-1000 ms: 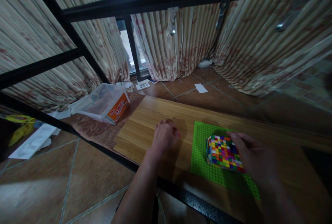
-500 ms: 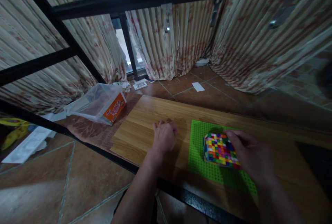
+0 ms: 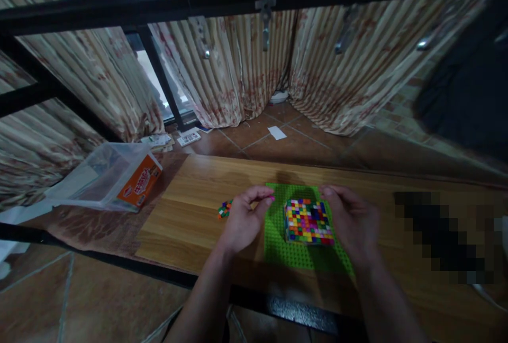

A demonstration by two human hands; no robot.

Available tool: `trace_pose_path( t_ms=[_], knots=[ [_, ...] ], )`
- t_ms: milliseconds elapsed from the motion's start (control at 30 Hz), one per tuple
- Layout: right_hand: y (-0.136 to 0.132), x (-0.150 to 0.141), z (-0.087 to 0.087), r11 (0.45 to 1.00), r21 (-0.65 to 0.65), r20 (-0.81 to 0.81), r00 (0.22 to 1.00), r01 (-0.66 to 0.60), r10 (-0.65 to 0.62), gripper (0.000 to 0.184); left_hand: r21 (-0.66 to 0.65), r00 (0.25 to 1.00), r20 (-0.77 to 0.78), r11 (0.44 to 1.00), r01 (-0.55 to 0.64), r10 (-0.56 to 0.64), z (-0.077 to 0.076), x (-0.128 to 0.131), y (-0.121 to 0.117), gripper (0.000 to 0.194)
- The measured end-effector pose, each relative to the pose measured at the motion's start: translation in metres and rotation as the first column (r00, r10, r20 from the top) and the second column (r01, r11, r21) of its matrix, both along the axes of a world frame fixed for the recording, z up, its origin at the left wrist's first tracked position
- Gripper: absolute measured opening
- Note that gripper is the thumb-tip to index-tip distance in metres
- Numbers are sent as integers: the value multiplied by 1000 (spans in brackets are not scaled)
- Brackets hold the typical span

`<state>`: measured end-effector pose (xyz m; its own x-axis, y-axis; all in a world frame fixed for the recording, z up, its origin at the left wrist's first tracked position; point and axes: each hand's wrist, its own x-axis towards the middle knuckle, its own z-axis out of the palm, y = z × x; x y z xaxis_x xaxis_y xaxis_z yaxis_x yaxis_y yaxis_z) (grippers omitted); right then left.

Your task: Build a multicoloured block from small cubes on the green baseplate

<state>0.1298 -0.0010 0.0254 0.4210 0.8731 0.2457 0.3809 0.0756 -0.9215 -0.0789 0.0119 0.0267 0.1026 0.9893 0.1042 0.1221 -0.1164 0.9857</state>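
Left grip (image 3: 245, 221) pinching pink brick (image 3: 272, 198), nearly closed; right grip (image 3: 355, 221) curling, can't tell what it's holding. Multicolored brick build (image 3: 306, 221) sitting between them on green baseplate (image 3: 278, 254), near edge running grip-to-grip, long axis unclear.

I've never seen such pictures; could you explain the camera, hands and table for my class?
There is no machine: a person works bare-handed, wearing one camera on the head that looks down. On the light-brown wooden tabletop lies a flat, green, studded baseplate, bearing a rectangular block of tiny multicoloured bricks. Loose coloured bricks lie beside the left hand, which pinches a small pink piece. The right hand is beside the block; whether it holds anything is unclear. A clear plastic box with an orange label stands farther left.
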Motion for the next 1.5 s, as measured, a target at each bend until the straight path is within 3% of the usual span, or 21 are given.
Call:
trace_pose_path(
  t_ms=[100, 233, 600, 967, 1267, 1500],
  knots=[
    [0, 0, 0, 1000, -2, -11, 1000, -16, 16, 27, -41, 995, 97, 999, 12, -8, -2, 13, -2, 22],
    [0, 2, -2, 1000, -8, -8, 1000, -24, 24, 28, -45, 997, 76, 999, 23, -19, -2, 23, -4, 20],
    [0, 7, -4, 999, -25, 1, 999, -35, 35, 30, 145, 973, -192, 985, -97, 124, -12, 41, -5, 14],
    [1, 2, -5, 993, -25, 73, 991, -112, 113, 30, -89, 994, -41, 990, -105, 102, -11, 58, -1, 14],
    [2, -3, -9, 986, -23, 70, 983, -166, 168, 27, -141, 995, 51, 987, -75, 83, -16, 62, 5, 14],
    [1, -10, -13, 967, -35, 87, 964, -251, 253, 24, -148, 997, 31, 987, -65, 71, -18, 60, 7, 16]
  ],
)
